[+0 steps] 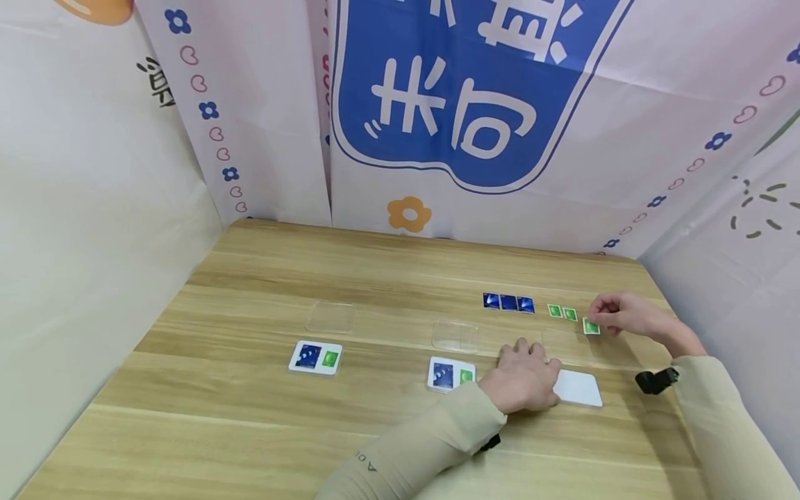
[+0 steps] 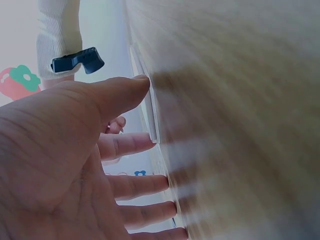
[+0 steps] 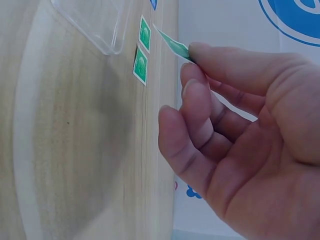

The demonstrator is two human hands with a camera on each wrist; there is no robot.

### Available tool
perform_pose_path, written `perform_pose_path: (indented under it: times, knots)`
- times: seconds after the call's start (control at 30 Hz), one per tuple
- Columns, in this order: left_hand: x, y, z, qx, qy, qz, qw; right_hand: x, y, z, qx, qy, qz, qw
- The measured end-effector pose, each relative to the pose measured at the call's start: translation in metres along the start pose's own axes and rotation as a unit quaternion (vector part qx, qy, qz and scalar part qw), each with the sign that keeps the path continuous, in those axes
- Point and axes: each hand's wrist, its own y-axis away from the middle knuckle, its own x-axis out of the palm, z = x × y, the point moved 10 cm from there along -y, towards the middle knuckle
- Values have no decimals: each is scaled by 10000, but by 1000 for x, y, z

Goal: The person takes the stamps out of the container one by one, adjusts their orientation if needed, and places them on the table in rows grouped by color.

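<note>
Between thumb and fingertips, my right hand (image 1: 632, 317) pinches a small green stamp-like piece with a white border (image 3: 173, 46), held up by one end in the right wrist view. Two similar green pieces (image 1: 562, 312) lie on the table just left of it. My left hand (image 1: 523, 375) rests low over the table with fingers spread. Its thumb and index fingertip touch the edge of a blank white card (image 1: 579, 388), which looks like a thin stack in the left wrist view (image 2: 150, 112). The palm covers the card's left end.
Three dark blue pieces (image 1: 509, 303) lie in a row behind the hands. Clear plastic covers (image 1: 331, 317) lie across the wooden table (image 1: 187, 444). Two white cards, one far left (image 1: 315, 357) and one beside the left wrist (image 1: 451, 374), bear a blue and a green picture.
</note>
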Motion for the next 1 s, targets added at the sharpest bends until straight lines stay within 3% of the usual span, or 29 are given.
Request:
perform_pose_path:
  times: [0.5, 1.0]
  knots:
    - [0, 0, 1, -7, -8, 1, 10000, -11, -15, -10, 158, 198, -85, 9996]
    - [0, 0, 1, 17, -4, -32, 10000, -16, -29, -16, 303, 75, -42, 9995]
